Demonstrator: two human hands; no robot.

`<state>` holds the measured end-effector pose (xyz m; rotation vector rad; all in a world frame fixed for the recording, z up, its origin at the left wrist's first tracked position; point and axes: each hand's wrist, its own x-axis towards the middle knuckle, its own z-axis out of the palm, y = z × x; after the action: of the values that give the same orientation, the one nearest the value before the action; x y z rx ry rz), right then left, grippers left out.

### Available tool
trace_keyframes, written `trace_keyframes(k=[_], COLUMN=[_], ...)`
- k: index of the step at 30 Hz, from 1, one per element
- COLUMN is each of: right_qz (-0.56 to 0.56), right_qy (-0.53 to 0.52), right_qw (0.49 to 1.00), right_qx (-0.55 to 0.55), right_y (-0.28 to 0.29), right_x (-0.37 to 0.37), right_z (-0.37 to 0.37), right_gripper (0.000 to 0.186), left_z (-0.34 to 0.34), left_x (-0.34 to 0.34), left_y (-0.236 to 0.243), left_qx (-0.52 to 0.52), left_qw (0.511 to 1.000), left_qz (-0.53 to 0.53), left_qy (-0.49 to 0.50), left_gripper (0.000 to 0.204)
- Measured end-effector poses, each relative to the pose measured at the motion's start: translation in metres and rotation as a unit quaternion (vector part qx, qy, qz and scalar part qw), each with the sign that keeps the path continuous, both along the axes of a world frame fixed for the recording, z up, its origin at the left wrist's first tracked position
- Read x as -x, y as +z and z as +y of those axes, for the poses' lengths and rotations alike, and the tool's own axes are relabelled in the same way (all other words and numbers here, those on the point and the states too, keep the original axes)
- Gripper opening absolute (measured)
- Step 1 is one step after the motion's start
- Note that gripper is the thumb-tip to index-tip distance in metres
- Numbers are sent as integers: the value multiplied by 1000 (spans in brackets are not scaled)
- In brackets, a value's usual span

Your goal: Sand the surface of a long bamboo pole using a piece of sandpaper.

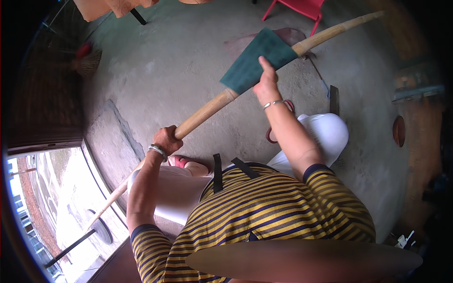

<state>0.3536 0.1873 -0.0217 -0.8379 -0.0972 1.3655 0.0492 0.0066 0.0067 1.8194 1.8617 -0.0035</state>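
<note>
A long bamboo pole [205, 113] runs slantwise across my lap, from the lower left up to the far right. My left hand [166, 138] is closed around its middle, fingers wrapped over the top. Farther up, a dark green sheet of sandpaper [259, 56] with faint print is folded over the pole. My right hand [267, 81] grips this sheet from the near side; its thumb lies on top, and the other fingers are hidden beneath. I cannot see the face of the sheet against the bamboo.
At the far side stands a red chair [304, 7], left of it a table with an orange cloth [113, 7]. A broom-like bundle [88, 63] leans at the left. The pole's lower end passes an open doorway near a round disc on a bar [100, 228]. A dark flat strip [334, 100] lies beyond my right knee.
</note>
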Motion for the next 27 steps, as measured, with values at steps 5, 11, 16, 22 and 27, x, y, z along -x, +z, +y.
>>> trace_keyframes(k=[5,11,16,22,27], right_qz=[-16,-81,28,9,-131], right_qy=[56,57,15,76,150], right_qw=[998,993,999,997,980], right_qx=[7,66,-6,26,16], right_y=[11,48,8,7,34], right_x=[16,-120,6,8,-142], right_z=[-9,71,-32,-24,58], right_gripper=[50,37,48,45,39], left_z=[-5,-5,1,-5,-7], left_x=[6,0,-5,0,-3], left_y=[12,15,7,23,20], left_qx=[-9,-2,9,-21,-22], left_qw=[1000,1000,1000,1000,998], left_qz=[-13,-22,4,-6,-37], left_qy=[-7,-14,-27,-20,-39], left_gripper=[28,27,27,27,22])
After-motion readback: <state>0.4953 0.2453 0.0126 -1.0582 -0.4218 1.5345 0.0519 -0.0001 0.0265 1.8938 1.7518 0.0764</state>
